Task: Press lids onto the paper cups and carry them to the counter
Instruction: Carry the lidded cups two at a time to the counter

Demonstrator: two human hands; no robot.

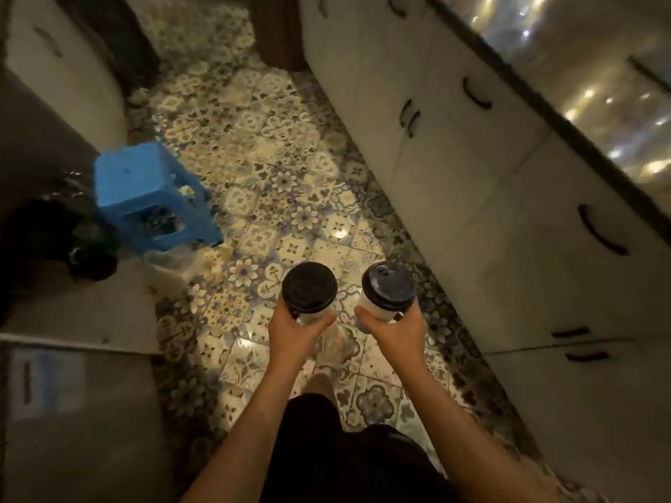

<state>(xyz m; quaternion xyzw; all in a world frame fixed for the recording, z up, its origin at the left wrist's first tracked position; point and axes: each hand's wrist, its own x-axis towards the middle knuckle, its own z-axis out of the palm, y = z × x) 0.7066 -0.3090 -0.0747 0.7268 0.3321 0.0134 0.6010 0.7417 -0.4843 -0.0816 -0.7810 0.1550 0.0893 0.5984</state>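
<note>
The left cup (312, 317) is clasped in the left grip (296, 332), the right cup (377, 308) in the right grip (397, 330); the cup walls are largely hidden by black lids (309, 286) above.

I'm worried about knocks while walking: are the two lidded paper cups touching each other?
Apart. In the head view a strip of tiled floor shows between the left lidded cup and the right lidded cup.

The floor (276, 168) is shiny patterned floral tile. A blue plastic stool (145, 190) stands on it at the left, with a clear plastic container (169, 258) just in front of it. A glossy desk (599, 85) runs along the right, above white cabinets (454, 157).
</note>
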